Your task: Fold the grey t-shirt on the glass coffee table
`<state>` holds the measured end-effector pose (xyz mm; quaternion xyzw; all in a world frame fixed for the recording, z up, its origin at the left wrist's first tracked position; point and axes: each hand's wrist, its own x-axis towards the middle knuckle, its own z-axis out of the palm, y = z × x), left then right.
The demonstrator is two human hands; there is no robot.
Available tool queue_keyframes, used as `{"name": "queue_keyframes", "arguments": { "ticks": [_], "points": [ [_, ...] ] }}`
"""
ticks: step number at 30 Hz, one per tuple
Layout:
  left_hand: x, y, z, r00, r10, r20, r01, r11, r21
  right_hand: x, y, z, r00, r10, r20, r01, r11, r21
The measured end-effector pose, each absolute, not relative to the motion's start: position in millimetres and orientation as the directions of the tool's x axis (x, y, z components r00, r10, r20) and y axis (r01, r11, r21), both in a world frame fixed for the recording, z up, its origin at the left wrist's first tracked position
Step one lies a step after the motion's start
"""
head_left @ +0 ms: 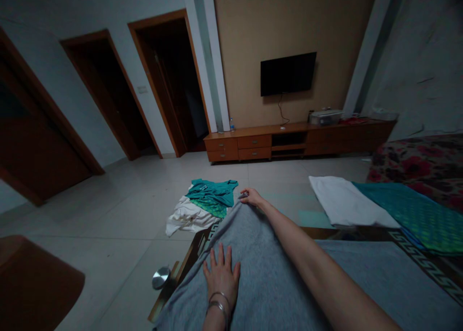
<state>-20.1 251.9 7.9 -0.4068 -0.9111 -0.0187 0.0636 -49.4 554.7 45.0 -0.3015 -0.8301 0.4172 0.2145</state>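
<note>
A heathered grey garment (264, 263) lies spread over a glass-topped table; its exact kind is unclear. My left hand (222, 273), with bracelets at the wrist, rests flat on its left part, fingers spread. Farther forward, my right hand (252, 197) pinches the garment's far corner and lifts it a little, so the cloth slopes up to the fingers. Just past that corner, a teal-green top (213, 194) and a white garment (191, 215) lie crumpled together. To the right are a folded white garment (349, 203) and a teal-green patterned garment (415, 210).
The table's patterned edge (423, 258) shows at the right. A round metal piece (161, 277) sits by its left side. An orange-brown rounded piece of furniture (39, 282) stands lower left. Beyond are a TV cabinet (253, 142), a wall television (288, 74) and a floral-covered seat (415, 159).
</note>
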Motion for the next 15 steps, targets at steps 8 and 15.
{"name": "queue_keyframes", "arguments": {
  "ticks": [8, 15],
  "points": [
    [-44.5, 248.2, 37.8, -0.616, 0.786, 0.054, 0.785, 0.619, -0.038, -21.0, 523.2, 106.6, -0.826, 0.489, 0.281, 0.179, 0.7, -0.692],
    [-57.7, 231.3, 31.1, -0.538, 0.834, 0.127, 0.833, 0.548, -0.071, 13.7, 471.2, 153.2, -0.851, 0.375, 0.367, 0.134, 0.832, -0.538]
  ]
}}
